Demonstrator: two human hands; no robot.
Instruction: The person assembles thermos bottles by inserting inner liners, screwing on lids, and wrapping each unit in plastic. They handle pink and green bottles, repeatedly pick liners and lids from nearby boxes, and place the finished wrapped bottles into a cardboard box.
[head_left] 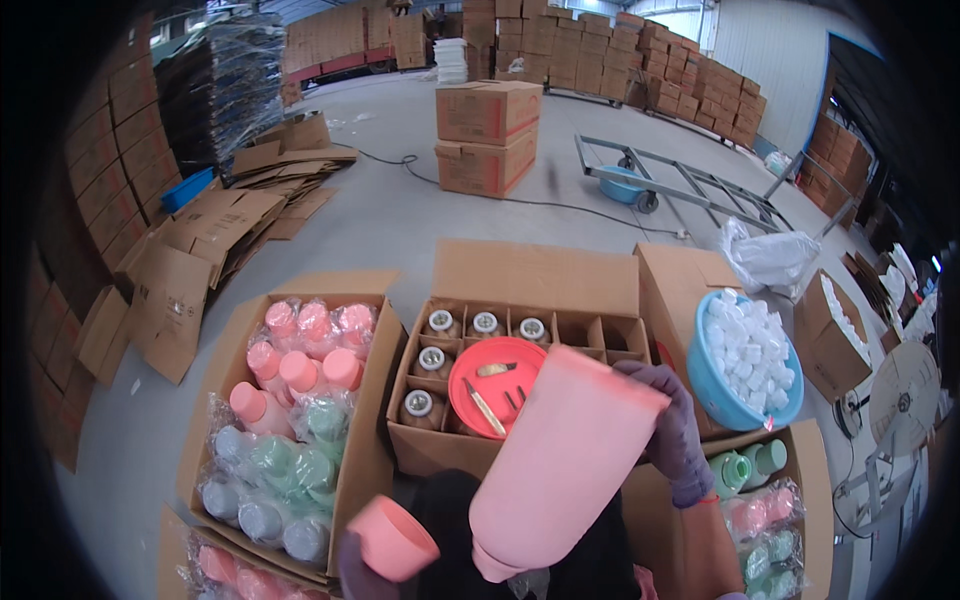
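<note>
My gloved right hand (678, 432) is closed round the wide end of a large pink thermos shell (568, 465). The shell is tilted, its narrow neck pointing down toward me. Lower left, my gloved left hand (360, 572) grips a pink cup-shaped lid (396, 538); most of its fingers are hidden behind the lid. The lid is apart from the shell's neck. Just beyond the shell, a round red tray (470, 372) holds a small knife and other small tools. It rests on a divided carton (440, 452) with several silvery-topped bottles (485, 323) in its compartments.
At left, an open carton (352, 450) holds bagged pink, green and grey thermoses. A blue basin (707, 385) of white pieces stands at right, above another carton of bottles (765, 457). Farther off are two stacked cartons (485, 112), flattened cardboard (215, 235) and a metal cart (680, 185).
</note>
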